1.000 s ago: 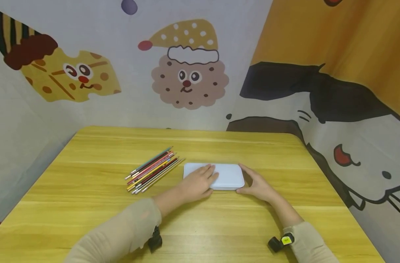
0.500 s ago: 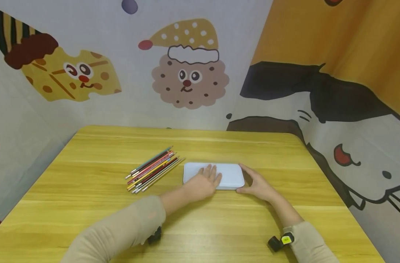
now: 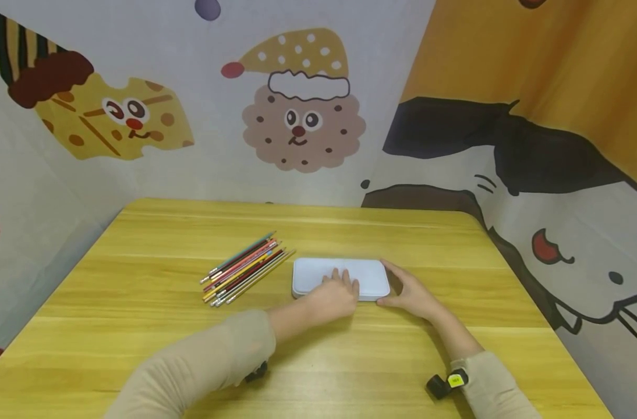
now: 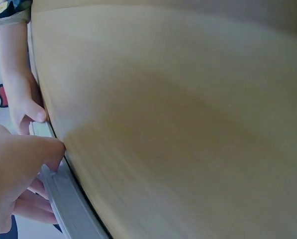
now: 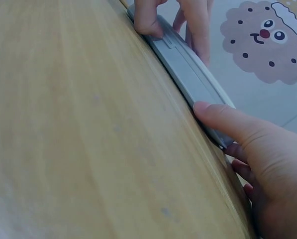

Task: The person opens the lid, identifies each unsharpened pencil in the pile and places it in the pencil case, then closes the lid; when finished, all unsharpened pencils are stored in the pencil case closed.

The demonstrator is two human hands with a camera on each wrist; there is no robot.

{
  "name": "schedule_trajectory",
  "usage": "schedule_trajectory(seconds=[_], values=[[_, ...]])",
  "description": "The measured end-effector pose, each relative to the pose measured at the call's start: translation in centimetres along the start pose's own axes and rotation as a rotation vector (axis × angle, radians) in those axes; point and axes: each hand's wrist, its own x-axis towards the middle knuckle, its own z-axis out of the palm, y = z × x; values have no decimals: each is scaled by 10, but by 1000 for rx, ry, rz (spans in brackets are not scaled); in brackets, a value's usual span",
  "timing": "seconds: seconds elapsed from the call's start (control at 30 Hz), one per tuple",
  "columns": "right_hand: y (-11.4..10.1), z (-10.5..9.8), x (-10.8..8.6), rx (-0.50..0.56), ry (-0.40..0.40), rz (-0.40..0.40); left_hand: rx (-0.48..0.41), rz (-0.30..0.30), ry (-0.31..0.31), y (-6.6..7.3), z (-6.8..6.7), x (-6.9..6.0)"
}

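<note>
A flat white pencil case (image 3: 368, 278) with rounded corners lies closed on the table. My left hand (image 3: 333, 298) has its fingers on the lid; in the right wrist view its bent thumb (image 5: 147, 24) presses the case's front side near a small raised part. At the right end, my right hand (image 3: 411, 295) holds the case between the thumb, at the front, and fingers at the back corner. Left of the case lies a bundle of pencils (image 3: 247, 270), slanting side by side, several with eraser ends toward me. The left palm hides part of the front edge.
The wooden table (image 3: 402, 361) has its back edge near a wall cloth (image 3: 208, 174) printed with cartoon figures. The cloth runs along the right side too. Each sleeve carries a small black camera (image 3: 438, 386) at the wrist.
My left hand has slid right and toward me over the lid, its thumb side now at the middle of the front edge. My right hand, the case and the pencils have stayed put.
</note>
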Motion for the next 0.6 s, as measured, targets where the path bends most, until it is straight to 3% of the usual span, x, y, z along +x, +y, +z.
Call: schedule_trajectory(seconds=[0.27,0.6], values=[[-4,-1,1,34,-10,13,-6,-11,-11,2,-1,2],[-5,-2,0,34,-11,20,33,-34,38,7,2,2]])
